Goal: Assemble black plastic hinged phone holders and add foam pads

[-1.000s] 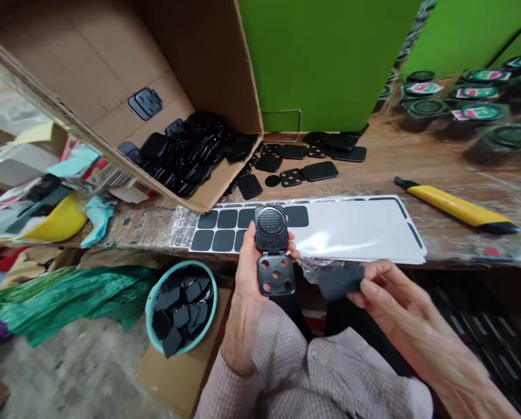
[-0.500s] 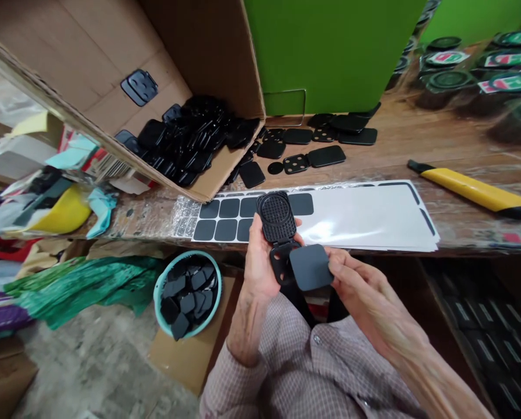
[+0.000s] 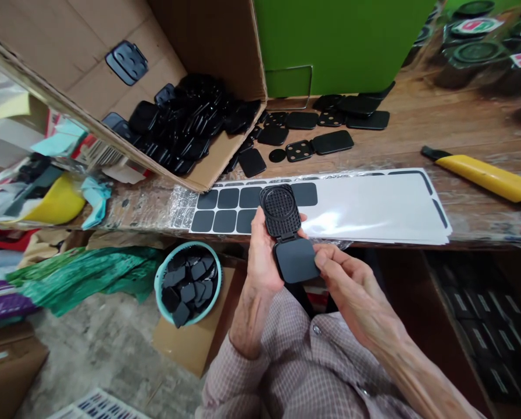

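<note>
My left hand [image 3: 263, 259] is closed around a black hinged plastic piece [image 3: 280, 209], unfolded, with a gridded, ringed upper leaf. Between the thumb and fingers of my right hand [image 3: 341, 265] is the edge of a dark grey rounded-square sticker [image 3: 297, 261]. The sticker lies over the lower leaf and hides most of it; whether it is pressed down I cannot tell. Behind my hands, a white sticker sheet [image 3: 374, 206] lies along the bench edge, with rows of dark grey squares at its left and bare backing at its right.
A cardboard box [image 3: 229, 154] holds a heap of black plastic pieces, with more loose pieces [image 3: 332, 141] beside it. A yellow-handled cutter [image 3: 482, 174] lies at right. Below the bench at left stands a light blue basket [image 3: 158, 285] of dark pieces. Wrapped jars [image 3: 474, 58] stand at back right.
My right hand has moved left with the sticker, which now covers the lower leaf with the holes. My left hand still holds the hinged piece. The camera view has shifted slightly.
</note>
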A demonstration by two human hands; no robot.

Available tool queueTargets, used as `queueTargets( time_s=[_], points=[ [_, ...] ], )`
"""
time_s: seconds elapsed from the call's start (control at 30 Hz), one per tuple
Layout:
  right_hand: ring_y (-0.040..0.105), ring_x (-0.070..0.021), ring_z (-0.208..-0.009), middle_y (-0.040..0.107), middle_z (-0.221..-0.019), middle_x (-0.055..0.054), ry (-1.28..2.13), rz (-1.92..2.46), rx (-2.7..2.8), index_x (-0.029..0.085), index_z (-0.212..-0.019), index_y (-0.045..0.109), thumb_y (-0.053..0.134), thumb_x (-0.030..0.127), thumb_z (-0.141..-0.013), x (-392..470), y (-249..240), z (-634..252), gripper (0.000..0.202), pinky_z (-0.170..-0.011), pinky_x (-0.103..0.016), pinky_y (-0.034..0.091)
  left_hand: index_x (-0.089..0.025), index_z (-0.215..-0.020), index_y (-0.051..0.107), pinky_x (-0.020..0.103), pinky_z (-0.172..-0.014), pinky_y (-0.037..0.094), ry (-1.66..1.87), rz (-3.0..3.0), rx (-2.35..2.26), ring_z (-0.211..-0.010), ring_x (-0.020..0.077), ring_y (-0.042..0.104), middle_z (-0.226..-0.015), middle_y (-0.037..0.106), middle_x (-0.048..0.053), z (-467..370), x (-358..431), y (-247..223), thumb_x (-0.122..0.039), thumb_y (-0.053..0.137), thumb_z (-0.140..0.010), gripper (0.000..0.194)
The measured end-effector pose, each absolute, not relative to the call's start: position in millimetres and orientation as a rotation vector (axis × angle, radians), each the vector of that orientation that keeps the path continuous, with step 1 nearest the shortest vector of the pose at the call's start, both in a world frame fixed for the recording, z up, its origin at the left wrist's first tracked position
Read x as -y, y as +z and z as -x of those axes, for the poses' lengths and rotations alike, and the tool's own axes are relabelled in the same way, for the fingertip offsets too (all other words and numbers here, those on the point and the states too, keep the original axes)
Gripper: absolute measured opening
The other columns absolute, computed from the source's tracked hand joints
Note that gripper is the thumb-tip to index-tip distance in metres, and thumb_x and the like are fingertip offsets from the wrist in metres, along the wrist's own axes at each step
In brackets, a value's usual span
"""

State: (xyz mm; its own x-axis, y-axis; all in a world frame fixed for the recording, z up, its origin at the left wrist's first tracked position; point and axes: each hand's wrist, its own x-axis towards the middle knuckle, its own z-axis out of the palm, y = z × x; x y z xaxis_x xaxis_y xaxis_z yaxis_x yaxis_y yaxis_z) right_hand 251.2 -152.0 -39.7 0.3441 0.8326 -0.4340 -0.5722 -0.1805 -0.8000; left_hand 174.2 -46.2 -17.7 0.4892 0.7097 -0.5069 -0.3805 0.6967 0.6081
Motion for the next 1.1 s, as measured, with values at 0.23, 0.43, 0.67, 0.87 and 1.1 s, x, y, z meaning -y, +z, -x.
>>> queueTargets(
  time_s=[0.23, 0.43, 0.67, 0.87, 1.1],
  points=[
    [0.053, -0.0186, -0.094, 0.059, -0.091, -0.002, 1.275, 1.169, 0.228, 0.020, -0.074, 0.059, 0.072, 0.045, -0.077, 152.0, -39.5, -248.6, 0.028, -0.086, -0.030, 0.041, -0.013, -0.083, 0.068, 0.028, -0.059, 0.052, 0.671, -0.445, -0.790, -0.061, 0.0160, 0.063, -0.079, 0.070, 0.009, -174.8, 46.2, -18.1, -0.056, 0.038, -0.091, 0.052],
    [0.052, -0.0183, -0.093, 0.059, -0.091, -0.002, 1.266, 1.159, 0.235, 0.021, -0.072, 0.059, 0.073, 0.043, -0.077, 151.4, -38.9, -248.3, 0.027, -0.086, -0.030, 0.041, -0.016, -0.080, 0.066, 0.028, -0.059, 0.052, 0.685, -0.438, -0.757, -0.062, 0.0158, 0.063, -0.080, 0.069, 0.008, -174.1, 47.7, -19.8, -0.056, 0.040, -0.090, 0.049],
    [0.051, -0.0185, -0.093, 0.057, -0.093, -0.001, 1.273, 1.198, 0.240, 0.020, -0.072, 0.058, 0.072, 0.046, -0.077, 151.3, -43.2, -248.0, 0.029, -0.087, -0.033, 0.039, -0.013, -0.080, 0.068, 0.029, -0.059, 0.053, 0.645, -0.394, -0.738, -0.060, 0.0163, 0.061, -0.075, 0.068, 0.010, -173.4, 47.5, -23.3, -0.060, 0.033, -0.092, 0.060],
    [0.051, -0.0175, -0.090, 0.058, -0.091, -0.001, 1.286, 1.238, 0.250, 0.021, -0.071, 0.058, 0.072, 0.044, -0.077, 150.3, -45.3, -250.1, 0.028, -0.083, -0.031, 0.040, -0.016, -0.089, 0.068, 0.028, -0.060, 0.052, 0.662, -0.418, -0.796, -0.063, 0.0166, 0.064, -0.081, 0.070, 0.008, -174.4, 46.1, -21.4, -0.058, 0.045, -0.087, 0.047],
    [0.053, -0.0176, -0.088, 0.060, -0.091, -0.002, 1.260, 1.281, 0.294, 0.022, -0.078, 0.062, 0.068, 0.040, -0.081, 153.2, -45.6, -249.5, 0.019, -0.076, -0.029, 0.042, -0.016, -0.092, 0.068, 0.028, -0.057, 0.051, 0.666, -0.413, -0.827, -0.063, 0.0177, 0.065, -0.082, 0.071, 0.008, -173.2, 44.6, -23.5, -0.056, 0.047, -0.086, 0.045]
  ],
)
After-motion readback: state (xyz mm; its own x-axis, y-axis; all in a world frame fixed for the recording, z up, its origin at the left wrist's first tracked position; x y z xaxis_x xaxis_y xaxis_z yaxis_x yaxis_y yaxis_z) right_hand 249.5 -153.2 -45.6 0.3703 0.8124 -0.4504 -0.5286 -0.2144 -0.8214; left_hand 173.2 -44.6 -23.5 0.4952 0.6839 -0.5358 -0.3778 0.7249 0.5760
